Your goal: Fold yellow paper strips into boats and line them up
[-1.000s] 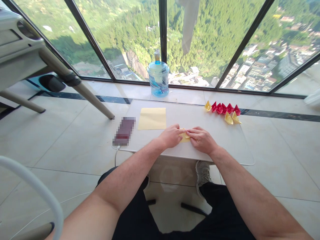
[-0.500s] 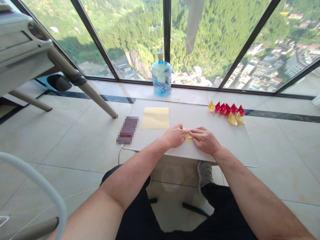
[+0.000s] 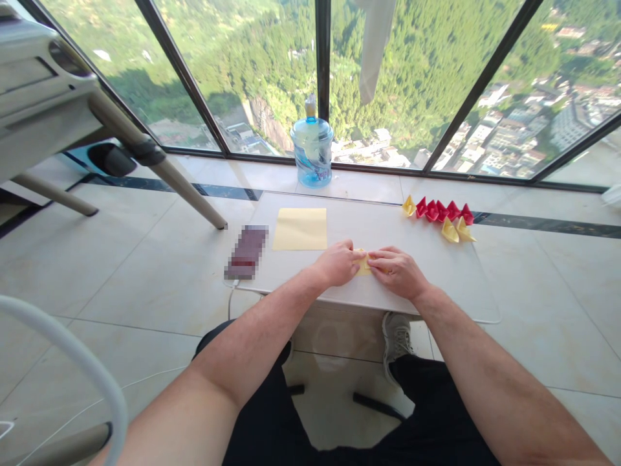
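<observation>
Head view, contents of the work area. One folded piece of yellow paper (image 3: 361, 266), at the near edge of the table (image 3: 436, 278), directly between the two hands and touched by both; neither hand is nearer. It lies to the right of the left hand (image 3: 336, 265) and to the left of the right hand (image 3: 398, 272). Long axis: cannot be told, the fingers covering much of it. Appearance: small, pale yellow, low against the tabletop, a lighter flap showing beside the right fingertips.

Left hand: index finger extended onto the paper, the other fingers curled; whether it pinches or only presses cannot be told. Right hand: fingers together, thumb and fingertips clamped on the paper's right part.

Also on the table: one flat yellow sheet (image 3: 300, 229), uncreased as far as can be seen, beyond the left hand and to its left; one dark pixelated item (image 3: 247, 251), left of the sheet, with a white cable (image 3: 229, 301) at its near end. Far right: a row of red folded paper boats (image 3: 431, 212), with one yellow boat (image 3: 409, 206) at its left end and two yellow boats (image 3: 449, 231) in front of its right part. Beyond the table: one blue water jug (image 3: 312, 155), upright, near the window.
</observation>
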`<state>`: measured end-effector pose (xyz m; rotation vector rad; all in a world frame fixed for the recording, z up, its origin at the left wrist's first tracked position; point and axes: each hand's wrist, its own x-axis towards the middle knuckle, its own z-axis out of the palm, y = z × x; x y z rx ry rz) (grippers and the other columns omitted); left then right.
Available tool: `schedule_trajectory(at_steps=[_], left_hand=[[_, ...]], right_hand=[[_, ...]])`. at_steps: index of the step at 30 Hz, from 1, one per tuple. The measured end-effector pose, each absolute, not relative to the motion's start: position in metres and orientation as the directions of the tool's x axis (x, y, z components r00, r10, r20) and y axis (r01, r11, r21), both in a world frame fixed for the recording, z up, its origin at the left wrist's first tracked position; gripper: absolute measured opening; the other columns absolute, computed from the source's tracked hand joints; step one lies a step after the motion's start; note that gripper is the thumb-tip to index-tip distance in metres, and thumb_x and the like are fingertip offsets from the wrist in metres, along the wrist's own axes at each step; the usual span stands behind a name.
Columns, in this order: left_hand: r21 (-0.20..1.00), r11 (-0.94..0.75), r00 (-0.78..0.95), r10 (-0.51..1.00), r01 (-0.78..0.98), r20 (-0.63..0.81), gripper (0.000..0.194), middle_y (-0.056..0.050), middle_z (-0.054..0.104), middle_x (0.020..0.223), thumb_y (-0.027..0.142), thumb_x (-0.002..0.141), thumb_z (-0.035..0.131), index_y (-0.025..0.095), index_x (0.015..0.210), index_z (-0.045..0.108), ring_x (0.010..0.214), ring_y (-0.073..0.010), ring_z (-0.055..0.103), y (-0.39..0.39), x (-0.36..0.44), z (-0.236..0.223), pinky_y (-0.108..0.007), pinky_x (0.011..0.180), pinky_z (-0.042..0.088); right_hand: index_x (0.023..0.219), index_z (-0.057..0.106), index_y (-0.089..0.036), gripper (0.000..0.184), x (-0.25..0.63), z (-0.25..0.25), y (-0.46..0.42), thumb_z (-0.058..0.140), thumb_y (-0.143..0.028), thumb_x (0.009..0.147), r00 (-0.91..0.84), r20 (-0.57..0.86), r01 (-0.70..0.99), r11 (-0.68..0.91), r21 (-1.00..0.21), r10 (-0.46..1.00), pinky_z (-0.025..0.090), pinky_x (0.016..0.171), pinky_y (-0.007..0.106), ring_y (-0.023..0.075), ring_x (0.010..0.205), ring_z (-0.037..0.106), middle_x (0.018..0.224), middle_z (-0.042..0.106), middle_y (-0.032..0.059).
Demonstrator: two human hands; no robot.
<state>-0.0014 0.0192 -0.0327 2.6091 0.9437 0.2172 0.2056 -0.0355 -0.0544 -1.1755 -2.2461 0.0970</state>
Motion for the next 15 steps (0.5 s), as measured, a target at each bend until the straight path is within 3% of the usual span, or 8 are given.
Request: schedule_trajectory(at_steps=[15], left_hand=[[0.355, -0.72, 0.771, 0.637, 0.596, -0.002, 0.037, -0.008, 0.064, 0.095, 0.027, 0.093, 0.048, 0.024, 0.125, 0.067, 0.093, -0.0195, 0.058, 0.0186, -0.0013, -0.0295, -0.031, 0.094, 0.048]], right_hand=[[0.084, 0.077, -0.026, 0.022, 0.2068, -0.053, -0.0366, 0.059, -0.015, 0.09, -0.44, 0.48, 0.719, 0.618, -0.318, 0.759, 0.058, 0.087, 0.037, 0.0199, 0.093, 0.07, 0.102, 0.077, 0.0034]])
